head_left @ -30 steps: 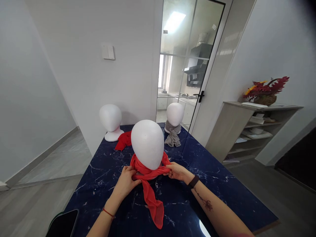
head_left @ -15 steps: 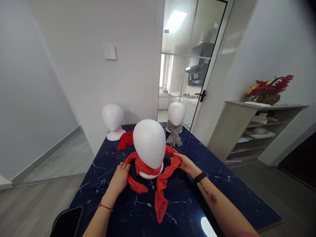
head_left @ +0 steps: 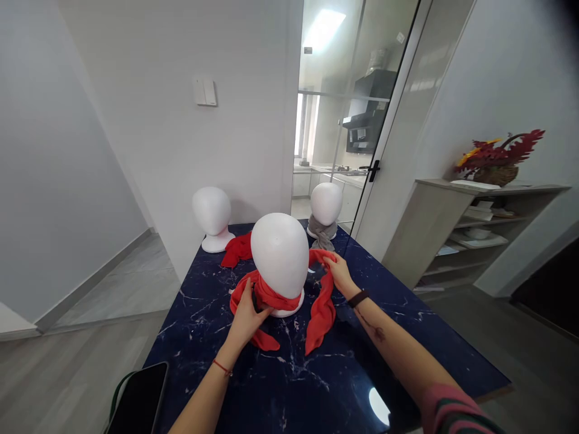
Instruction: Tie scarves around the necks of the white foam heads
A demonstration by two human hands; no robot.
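A white foam mannequin head stands on the dark blue marbled table with a red scarf around its neck. My left hand is at the scarf's left side by the neck, thumb and index finger spread around the cloth; its other fingers are partly hidden. One short scarf end hangs below that hand onto the table. On the right, my right hand pinches the other length of scarf, lifted away from the neck, and its loose end drapes down to the tabletop.
Behind stand a bare mannequin head and another head wearing a grey scarf. A darker red cloth lies between them. A phone sits at the table's near left edge. At right is a shelf unit.
My left hand has moved right and inward to the neck, its thumb now near the front. My right hand has risen with the scarf, drawing its hanging end up and rightward.
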